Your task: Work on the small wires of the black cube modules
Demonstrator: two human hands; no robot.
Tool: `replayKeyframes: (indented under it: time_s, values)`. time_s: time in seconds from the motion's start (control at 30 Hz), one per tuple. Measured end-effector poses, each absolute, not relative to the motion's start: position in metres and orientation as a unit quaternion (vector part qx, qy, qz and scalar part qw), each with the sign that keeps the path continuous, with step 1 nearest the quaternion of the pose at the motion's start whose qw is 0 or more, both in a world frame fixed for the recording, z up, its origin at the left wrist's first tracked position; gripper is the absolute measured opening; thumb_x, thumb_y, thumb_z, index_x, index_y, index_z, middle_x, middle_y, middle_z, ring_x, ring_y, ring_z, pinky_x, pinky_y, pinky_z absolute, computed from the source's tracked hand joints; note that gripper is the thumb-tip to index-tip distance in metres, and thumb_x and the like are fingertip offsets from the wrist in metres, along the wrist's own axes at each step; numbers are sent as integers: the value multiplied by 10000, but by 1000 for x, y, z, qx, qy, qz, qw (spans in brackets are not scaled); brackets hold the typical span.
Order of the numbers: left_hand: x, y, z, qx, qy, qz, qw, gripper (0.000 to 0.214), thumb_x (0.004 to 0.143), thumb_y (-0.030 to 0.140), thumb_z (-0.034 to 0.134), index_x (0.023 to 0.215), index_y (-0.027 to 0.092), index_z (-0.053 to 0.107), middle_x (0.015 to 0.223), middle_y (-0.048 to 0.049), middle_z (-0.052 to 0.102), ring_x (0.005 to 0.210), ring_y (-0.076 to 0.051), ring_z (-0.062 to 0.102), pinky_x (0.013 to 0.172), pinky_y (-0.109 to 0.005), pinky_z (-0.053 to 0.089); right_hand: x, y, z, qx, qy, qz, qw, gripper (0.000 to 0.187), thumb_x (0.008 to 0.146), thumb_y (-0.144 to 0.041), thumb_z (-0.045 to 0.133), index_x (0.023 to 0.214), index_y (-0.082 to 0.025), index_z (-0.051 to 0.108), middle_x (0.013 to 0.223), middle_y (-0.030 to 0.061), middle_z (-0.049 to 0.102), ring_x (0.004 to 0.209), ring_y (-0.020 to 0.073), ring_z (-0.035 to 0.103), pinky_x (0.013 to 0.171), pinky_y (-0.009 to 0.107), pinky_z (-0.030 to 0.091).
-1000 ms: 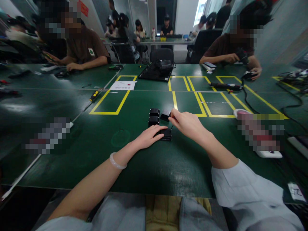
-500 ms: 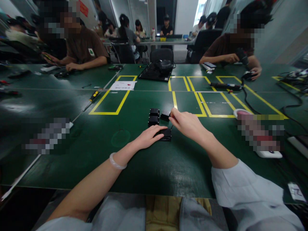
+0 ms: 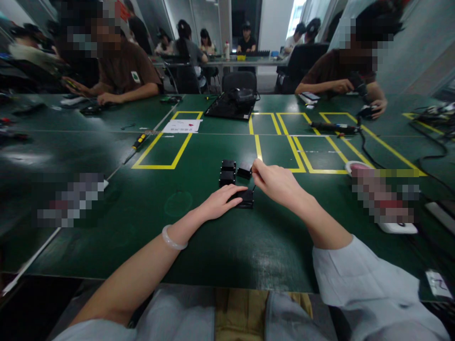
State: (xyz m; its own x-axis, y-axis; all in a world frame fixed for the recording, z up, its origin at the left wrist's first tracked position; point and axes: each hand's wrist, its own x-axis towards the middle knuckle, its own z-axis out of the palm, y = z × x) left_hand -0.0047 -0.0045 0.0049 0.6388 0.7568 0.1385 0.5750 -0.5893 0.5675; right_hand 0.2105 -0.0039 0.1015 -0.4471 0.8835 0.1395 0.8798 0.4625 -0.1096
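Several small black blocks sit in a cluster on the green table (image 3: 199,241). My left hand (image 3: 220,201) lies flat with its fingers stretched over the nearest black block (image 3: 245,198), touching it. My right hand (image 3: 275,182) is pinched at the fingertips right beside another black block (image 3: 244,170); what the pinch holds is too small to name. Two stacked-looking black blocks (image 3: 227,173) stand just left of it.
Yellow tape rectangles (image 3: 167,142) mark the table beyond the blocks. A black tray (image 3: 231,106) and a paper sheet (image 3: 182,125) lie farther back. Cables and a tool (image 3: 334,127) are at the right. Other people sit at the far side.
My right hand's fingertips have edged slightly back from the black block. The left hand has stayed in place.
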Motion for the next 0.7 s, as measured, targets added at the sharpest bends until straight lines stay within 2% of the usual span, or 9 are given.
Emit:
replayKeyframes:
  time_s: [0.13, 0.5, 0.7]
  values:
    - [-5, -4, 3, 872, 382, 188, 240, 413, 1014, 417, 376, 1386, 257, 458, 1278, -67, 569, 1166, -233, 526, 1022, -376, 402, 210, -3, 101, -520, -851, 11, 78, 318, 974, -379, 294, 1069, -191, 531, 813, 69, 681, 637, 161, 555, 535, 279, 200]
    - [-5, -4, 5, 873, 381, 186, 242, 416, 1015, 420, 374, 1390, 258, 453, 1274, -66, 574, 1166, -235, 523, 1019, -382, 401, 212, -2, 97, -512, -852, 13, 110, 280, 966, -301, 278, 1108, -182, 489, 795, 53, 671, 569, 138, 507, 511, 274, 190]
    - [-5, -4, 4, 874, 381, 184, 239, 413, 1015, 411, 379, 1392, 256, 449, 1283, -64, 570, 1162, -230, 526, 1017, -370, 401, 212, 0, 96, -512, -854, 2, 94, 298, 980, -382, 296, 1062, -189, 508, 806, 67, 677, 610, 146, 533, 513, 272, 183]
